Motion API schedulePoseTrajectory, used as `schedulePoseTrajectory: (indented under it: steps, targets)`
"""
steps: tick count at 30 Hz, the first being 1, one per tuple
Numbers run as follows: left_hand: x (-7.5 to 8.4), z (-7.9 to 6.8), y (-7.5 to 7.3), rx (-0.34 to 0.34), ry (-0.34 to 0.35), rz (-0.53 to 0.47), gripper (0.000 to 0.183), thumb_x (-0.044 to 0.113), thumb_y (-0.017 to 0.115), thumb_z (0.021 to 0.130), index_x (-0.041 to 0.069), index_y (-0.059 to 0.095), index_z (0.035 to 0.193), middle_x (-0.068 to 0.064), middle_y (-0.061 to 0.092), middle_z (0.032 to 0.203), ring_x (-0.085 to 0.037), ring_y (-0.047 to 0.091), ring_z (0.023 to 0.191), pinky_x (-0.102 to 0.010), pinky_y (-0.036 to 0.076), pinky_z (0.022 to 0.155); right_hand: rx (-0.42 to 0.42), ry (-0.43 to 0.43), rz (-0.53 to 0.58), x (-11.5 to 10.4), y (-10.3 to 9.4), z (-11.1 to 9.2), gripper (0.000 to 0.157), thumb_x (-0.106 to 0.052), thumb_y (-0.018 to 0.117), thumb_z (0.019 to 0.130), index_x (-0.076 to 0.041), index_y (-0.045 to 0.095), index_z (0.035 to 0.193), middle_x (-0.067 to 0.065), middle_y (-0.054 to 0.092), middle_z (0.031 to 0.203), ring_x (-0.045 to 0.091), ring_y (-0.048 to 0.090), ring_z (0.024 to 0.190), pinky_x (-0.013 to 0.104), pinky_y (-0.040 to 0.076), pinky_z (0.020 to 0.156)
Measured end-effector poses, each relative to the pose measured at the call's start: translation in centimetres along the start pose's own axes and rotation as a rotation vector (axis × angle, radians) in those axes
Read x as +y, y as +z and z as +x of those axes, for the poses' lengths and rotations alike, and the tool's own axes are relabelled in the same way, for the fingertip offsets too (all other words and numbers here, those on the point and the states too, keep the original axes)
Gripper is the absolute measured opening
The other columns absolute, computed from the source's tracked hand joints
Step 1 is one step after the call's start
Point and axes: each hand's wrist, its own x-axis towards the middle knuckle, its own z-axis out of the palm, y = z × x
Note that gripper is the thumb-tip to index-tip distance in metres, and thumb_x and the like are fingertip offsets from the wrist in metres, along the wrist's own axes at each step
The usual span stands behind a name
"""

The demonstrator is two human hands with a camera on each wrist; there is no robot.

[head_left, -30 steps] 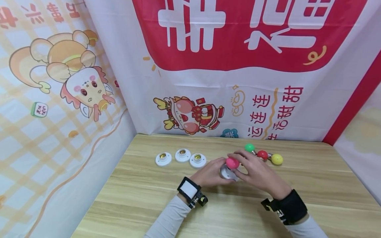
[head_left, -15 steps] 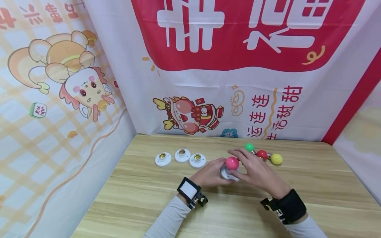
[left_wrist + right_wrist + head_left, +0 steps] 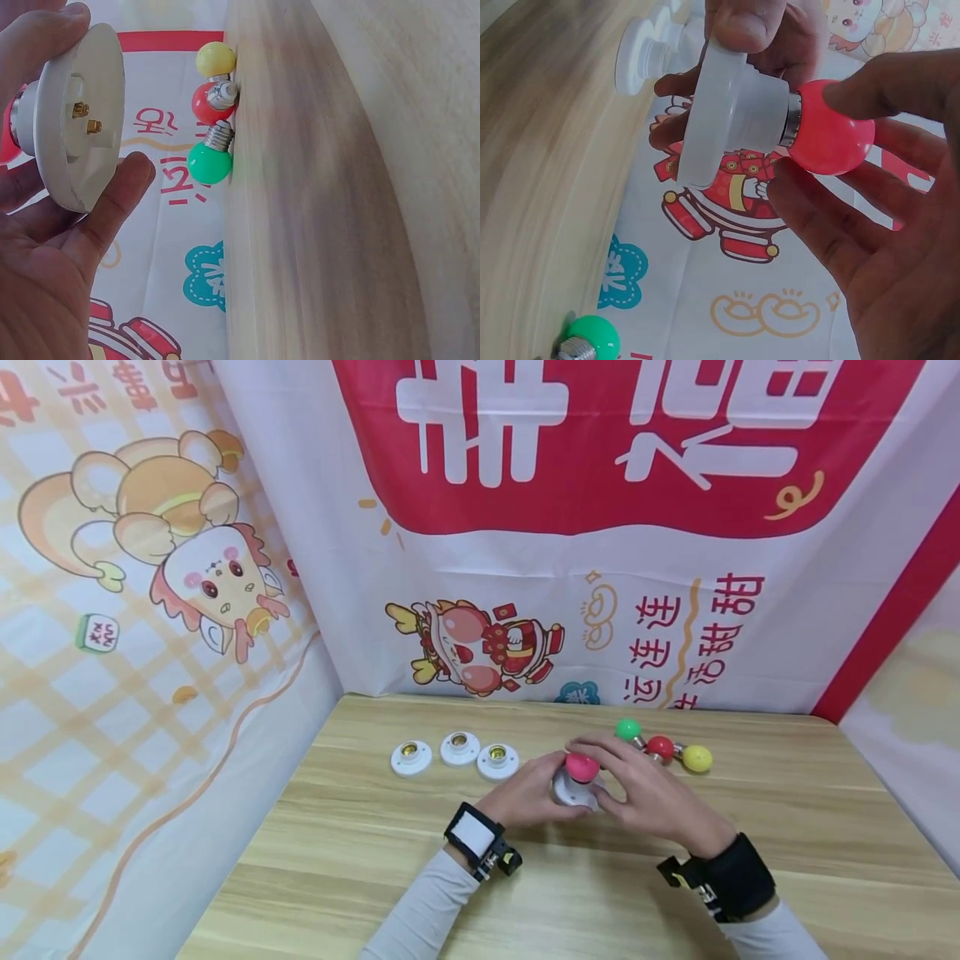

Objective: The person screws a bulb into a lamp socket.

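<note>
My left hand [image 3: 531, 792] grips a round white lamp holder [image 3: 714, 120] by its rim, lifted off the table with its hollow underside and brass screws showing in the left wrist view. A pinkish-red light bulb [image 3: 832, 129] sits in that lamp holder, a thin band of its metal cap showing at the collar. My right hand [image 3: 647, 787] holds the bulb's globe, thumb on one side and fingers on the other. Three more white lamp holders stand at the left on the table: one [image 3: 411, 759], a second [image 3: 460, 748] and a third [image 3: 498, 762], their sockets facing up.
Behind my right hand lie a green bulb [image 3: 628, 730], a red bulb [image 3: 660, 747] and a yellow bulb [image 3: 697, 758], close together. The wooden table [image 3: 360, 860] ends at a printed cloth [image 3: 480, 560] hanging behind it.
My right hand's fingers shift around the pink-red bulb, opening a little and then closing over its globe. The left hand keeps the lamp holder in nearly the same place.
</note>
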Motion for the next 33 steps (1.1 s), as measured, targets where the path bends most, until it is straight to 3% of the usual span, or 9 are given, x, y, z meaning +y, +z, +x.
schedulePoseTrajectory:
  steps: [5,13,21,33]
  targets:
    - [0.09,-0.02,-0.04,-0.003,0.000,0.004,0.083,0.053,0.070,0.081,0.022,0.032,0.148,0.004,0.049,0.140,-0.003,0.049,0.119,-0.018,0.045,0.097,0.013,-0.014,-0.002,0.14,0.11,0.07,0.056,-0.015,0.072,0.083,-0.020,0.053,0.135,0.001,0.053,0.136,0.018,0.049,0.123,0.045,0.050,0.097]
    - [0.11,-0.05,0.05,-0.008,-0.010,0.040,0.079,0.055,0.069,0.081,0.019,0.037,0.144,0.003,0.053,0.135,-0.003,0.051,0.115,-0.016,0.046,0.095,0.018,0.011,-0.020,0.36,0.15,0.13,0.052,-0.022,0.075,0.082,-0.020,0.057,0.131,0.001,0.055,0.129,0.016,0.052,0.116,0.043,0.054,0.091]
    - [-0.06,-0.07,0.33,-0.001,-0.009,0.055,0.076,0.055,0.069,0.080,0.019,0.039,0.141,0.004,0.054,0.132,-0.002,0.052,0.113,-0.016,0.047,0.093,0.023,0.040,-0.019,0.34,0.14,0.20,0.049,-0.027,0.076,0.082,-0.016,0.058,0.126,0.000,0.055,0.124,0.011,0.055,0.106,0.035,0.057,0.085]
    - [-0.13,0.00,0.47,-0.008,-0.009,0.084,0.075,0.054,0.070,0.080,0.017,0.041,0.139,0.003,0.055,0.131,-0.002,0.052,0.112,-0.015,0.046,0.093,0.005,0.097,-0.027,0.36,0.64,0.16,0.053,-0.033,0.077,0.080,-0.016,0.056,0.126,0.002,0.051,0.128,0.014,0.055,0.109,0.035,0.055,0.088]
